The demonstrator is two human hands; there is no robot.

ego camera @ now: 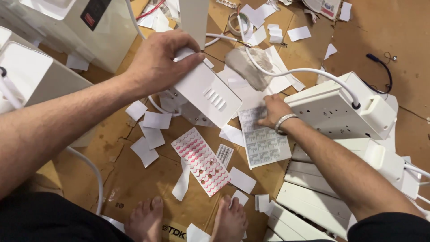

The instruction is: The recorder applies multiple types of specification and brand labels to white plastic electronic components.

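floor: brown flattened cardboard sheets (134, 179) cover the ground, littered with white peeled backing-paper scraps (144, 151); I see my bare feet at the bottom edge.
finished-looking stack: white flat plastic units (309, 201) lie piled at lower right, one more white boxy unit with a cable (340, 107) sits just beyond my right wrist; I judge these as handled, but I cannot tell whether they carry stickers.
waiting stock: more white boxy casings (31, 76) stand at upper left, so I judge work remains.
unit in hand: white rectangular plastic device with a row of slots (206, 92), tilted up off the floor at centre.
left hand (156, 60): fingers wrapped over the top end of that device, clamped on it, holding it tilted.
right hand (273, 110): fingertips pressed down on the grey sheet of small square label stickers (264, 139); motion blur, so I cannot tell if a label is pinched yet.
label sheet state: most squares look still in place.
dot sheet: white sheet of small red round stickers (201, 161) lies near, between my feet and the device; many dots gone at its lower end, pink rows left.
progress call: mid-batch, this unit not yet labelled as far as I see.
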